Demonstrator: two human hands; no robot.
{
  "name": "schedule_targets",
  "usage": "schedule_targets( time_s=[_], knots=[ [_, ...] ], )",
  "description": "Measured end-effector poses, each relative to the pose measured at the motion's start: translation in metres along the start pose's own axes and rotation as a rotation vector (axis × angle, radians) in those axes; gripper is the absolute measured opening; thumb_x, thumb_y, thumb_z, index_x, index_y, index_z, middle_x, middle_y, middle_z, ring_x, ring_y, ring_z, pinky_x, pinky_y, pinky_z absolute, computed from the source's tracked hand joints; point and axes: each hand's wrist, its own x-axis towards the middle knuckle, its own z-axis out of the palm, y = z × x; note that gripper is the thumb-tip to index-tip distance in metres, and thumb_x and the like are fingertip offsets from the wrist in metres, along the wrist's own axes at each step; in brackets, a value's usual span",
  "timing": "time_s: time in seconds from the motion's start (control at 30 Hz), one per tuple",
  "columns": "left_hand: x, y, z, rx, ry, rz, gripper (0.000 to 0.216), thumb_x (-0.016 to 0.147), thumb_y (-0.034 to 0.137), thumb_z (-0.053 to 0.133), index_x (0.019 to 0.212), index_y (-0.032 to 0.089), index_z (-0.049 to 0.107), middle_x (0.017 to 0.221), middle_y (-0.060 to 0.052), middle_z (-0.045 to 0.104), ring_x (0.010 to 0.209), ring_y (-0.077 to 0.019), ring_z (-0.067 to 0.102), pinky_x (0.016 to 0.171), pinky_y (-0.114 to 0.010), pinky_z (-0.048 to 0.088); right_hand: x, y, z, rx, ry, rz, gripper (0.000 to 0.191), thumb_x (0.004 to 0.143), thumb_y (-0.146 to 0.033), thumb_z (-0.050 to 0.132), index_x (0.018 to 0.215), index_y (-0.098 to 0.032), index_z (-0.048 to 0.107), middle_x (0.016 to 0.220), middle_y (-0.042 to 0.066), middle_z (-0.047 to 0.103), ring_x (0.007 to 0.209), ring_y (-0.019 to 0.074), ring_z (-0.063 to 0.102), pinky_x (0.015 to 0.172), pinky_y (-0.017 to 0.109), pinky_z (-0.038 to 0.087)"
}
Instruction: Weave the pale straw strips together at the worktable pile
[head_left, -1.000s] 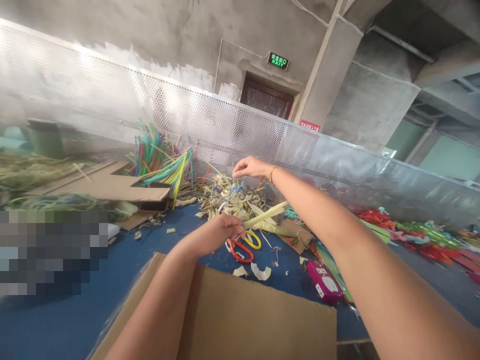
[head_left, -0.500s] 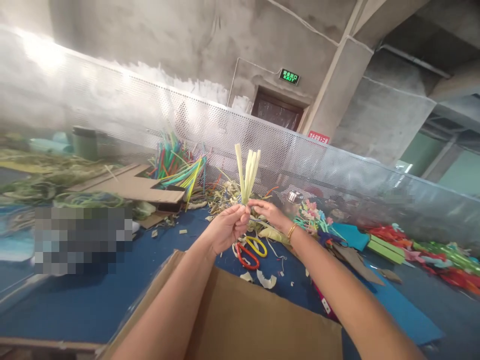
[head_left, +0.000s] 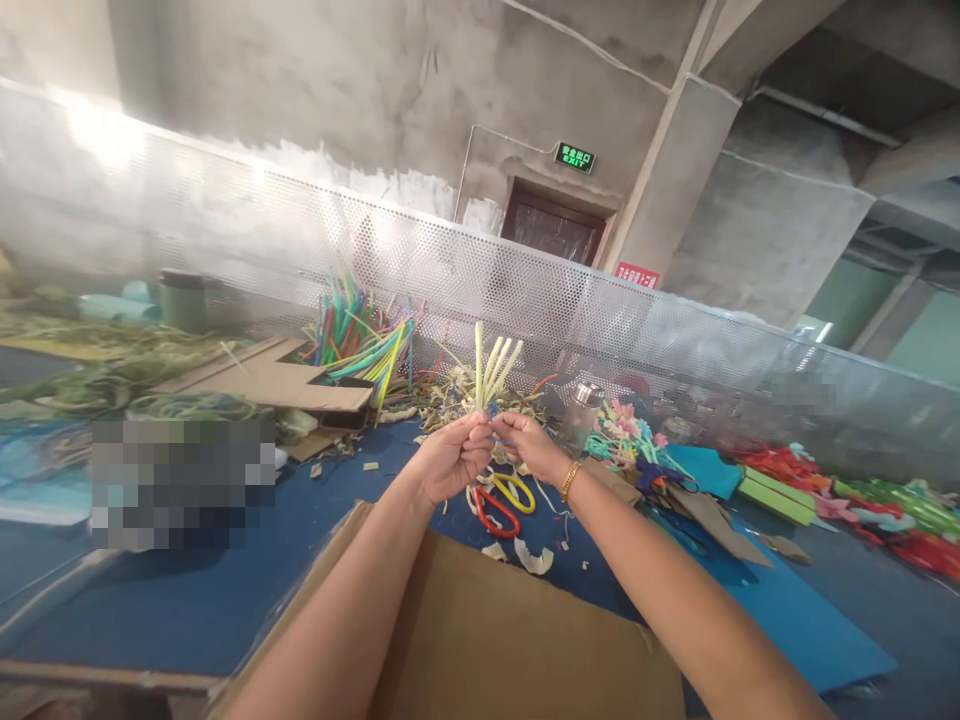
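Both hands are raised together above the blue table, in the middle of the head view. My left hand [head_left: 459, 455] is closed around the lower ends of a bunch of pale green-yellow strips [head_left: 491, 372], which fan upward from the fingers. My right hand [head_left: 529, 445] touches the base of the bunch beside the left fingertips, its thumb and finger pinched; what they grip is too small to make out. A gold bracelet [head_left: 571, 482] circles the right wrist. Below the hands lie scissors [head_left: 497, 512] with red and yellow handle loops, their blades hidden.
A cardboard sheet [head_left: 525, 630] lies nearest me. Colourful pipe cleaners [head_left: 360, 330] and cut cardboard [head_left: 262, 375] are at the back left. A glass jar [head_left: 583, 410], pastel flowers [head_left: 626, 435] and blue sheets [head_left: 810, 610] lie to the right. A perforated metal screen [head_left: 660, 310] runs behind.
The strips have come lower and spread wider apart. My right hand has moved in to the base of the bunch, its fingers now curled into a pinch.
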Motion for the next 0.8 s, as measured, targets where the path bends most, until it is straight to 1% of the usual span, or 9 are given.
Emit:
schedule_targets(
  time_s=[0.1,0.17,0.23,0.33,0.43,0.5,0.57,0.73,0.8],
  knots=[
    [0.001,0.000,-0.001,-0.006,0.031,-0.004,0.011,0.088,0.009,0.050,0.077,0.013,0.051,0.059,0.005,0.035,0.045,-0.0014,0.035,0.039,-0.008,0.027,-0.003,0.000,-0.004,-0.043,0.086,-0.025,0.036,0.070,-0.056,0.067,0.077,-0.022,0.059,0.051,-0.010,0.024,0.042,0.0065,0.018,0.041,0.022,0.014],
    [0.004,-0.002,-0.003,0.048,0.081,0.015,0.007,0.087,0.011,0.053,0.080,0.012,0.054,0.059,0.005,0.037,0.045,-0.0013,0.035,0.039,-0.008,0.027,-0.003,0.000,-0.006,-0.083,0.137,-0.044,0.034,0.073,-0.054,0.063,0.083,-0.021,0.062,0.050,-0.010,0.026,0.042,0.0070,0.019,0.041,0.022,0.016],
    [0.007,-0.006,-0.007,0.142,0.150,0.065,0.003,0.084,0.013,0.058,0.084,0.011,0.057,0.059,0.005,0.040,0.045,-0.0008,0.034,0.039,-0.008,0.028,-0.003,-0.001,-0.006,-0.158,0.208,-0.098,0.030,0.074,-0.049,0.062,0.086,-0.022,0.064,0.052,-0.007,0.037,0.044,0.0081,0.028,0.043,0.022,0.023],
    [0.012,-0.012,-0.015,0.292,0.266,0.158,0.013,0.077,0.017,0.069,0.083,0.010,0.061,0.059,0.004,0.044,0.045,-0.0002,0.036,0.041,-0.008,0.029,-0.006,-0.003,-0.004,-0.394,0.317,-0.207,0.023,0.074,-0.043,0.062,0.080,-0.021,0.066,0.065,-0.001,0.058,0.057,0.0125,0.047,0.054,0.025,0.037],
    [0.017,-0.019,-0.022,0.438,0.367,0.229,0.021,0.070,0.024,0.075,0.077,0.010,0.062,0.059,0.003,0.048,0.045,-0.0006,0.038,0.042,-0.010,0.031,-0.012,-0.008,0.001,-0.589,0.376,-0.247,0.019,0.075,-0.040,0.062,0.075,-0.021,0.067,0.069,0.002,0.064,0.062,0.0159,0.054,0.058,0.028,0.041],
    [0.019,-0.022,-0.025,0.527,0.413,0.276,0.026,0.067,0.030,0.077,0.069,0.011,0.059,0.057,0.003,0.048,0.045,-0.0013,0.039,0.042,-0.011,0.031,-0.015,-0.010,0.004,-0.632,0.371,-0.247,0.018,0.075,-0.039,0.061,0.075,-0.022,0.068,0.067,0.002,0.064,0.061,0.0162,0.054,0.057,0.028,0.042],
    [0.019,-0.024,-0.026,0.555,0.430,0.313,0.030,0.064,0.034,0.077,0.064,0.012,0.056,0.056,0.003,0.048,0.045,-0.0019,0.038,0.043,-0.012,0.032,-0.016,-0.010,0.008,-0.659,0.344,-0.235,0.019,0.076,-0.039,0.061,0.076,-0.022,0.069,0.064,0.001,0.063,0.057,0.0155,0.053,0.055,0.027,0.040],
    [0.020,-0.024,-0.025,0.462,0.459,0.368,0.031,0.061,0.034,0.077,0.072,0.011,0.060,0.057,0.004,0.047,0.046,-0.0018,0.037,0.046,-0.013,0.031,-0.015,-0.003,0.013,-0.743,0.300,-0.220,0.021,0.079,-0.039,0.058,0.075,-0.021,0.068,0.056,-0.001,0.057,0.050,0.0126,0.046,0.050,0.025,0.032],
    [0.021,-0.023,-0.026,0.473,0.480,0.389,0.030,0.062,0.034,0.075,0.074,0.011,0.061,0.057,0.005,0.045,0.045,-0.0021,0.035,0.045,-0.015,0.028,-0.016,-0.001,0.015,-0.765,0.278,-0.227,0.022,0.080,-0.038,0.058,0.074,-0.020,0.068,0.056,-0.001,0.056,0.050,0.0118,0.044,0.051,0.025,0.032]
  ],
)
